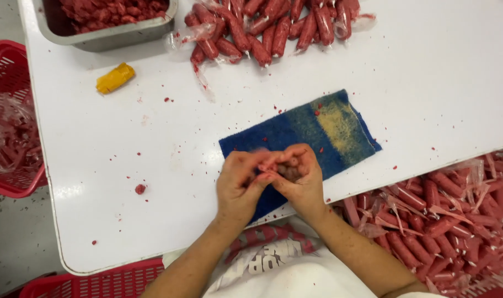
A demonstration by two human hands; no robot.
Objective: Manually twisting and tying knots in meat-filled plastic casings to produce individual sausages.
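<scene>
Item, your left hand [237, 185]: fingers curled, tips pinching the left end of a small reddish meat piece [287, 170]. Item, your right hand [298, 176]: cupped and clenched around that same piece from the right, so the piece sits more in this hand than in the other. The piece lies between the two hands, at the near edge of the bench [428, 83], its long axis running roughly left to right; whether it is already wrapped in film, the view does not let you tell.

Item, directly beneath both hands: a blue towel [317, 129] with a yellowish worn patch, laid flat and slanting toward the far right.

Item, far, right of centre: a heap of red filled rolls [279, 27] in clear film, lying side by side on the bench.

Item, far left: a steel tray [105, 34], holding loose red minced meat. Near it, a small yellow roll [114, 78] lies alone.

Item, off the left edge: a red basket [9, 60] holding crumpled clear film.

Item, off the near right edge: a bin of finished rolls [444, 221], packed full with film ends sticking out.

Item, scattered: red crumbs [140, 189] over the white bench top.
</scene>
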